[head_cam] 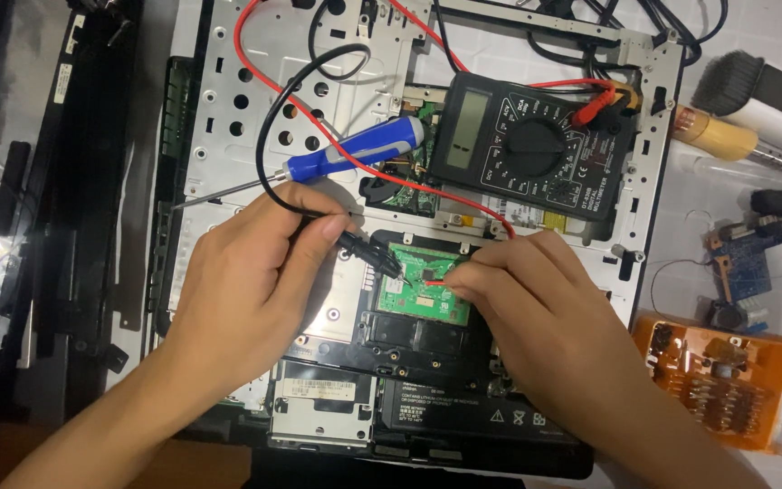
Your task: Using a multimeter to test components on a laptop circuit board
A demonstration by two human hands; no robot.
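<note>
My left hand [246, 272] pinches a black test probe [368, 252] whose tip touches a small green circuit board [423, 285] set in an opened laptop chassis [228, 118]. My right hand [527, 290] holds a red test probe [436, 282] against the same board from the right. Black and red leads run up to a black multimeter [536, 149] lying on the chassis at the upper right. A blue-handled screwdriver [355, 149] rests across the metal frame just above my left hand.
A black plastic panel [65, 181] lies at the left. An orange case of small parts [726, 380] sits at the lower right, with a blue circuit board [753, 258] above it. A brush [753, 91] and a glass tube [726, 136] lie at the upper right.
</note>
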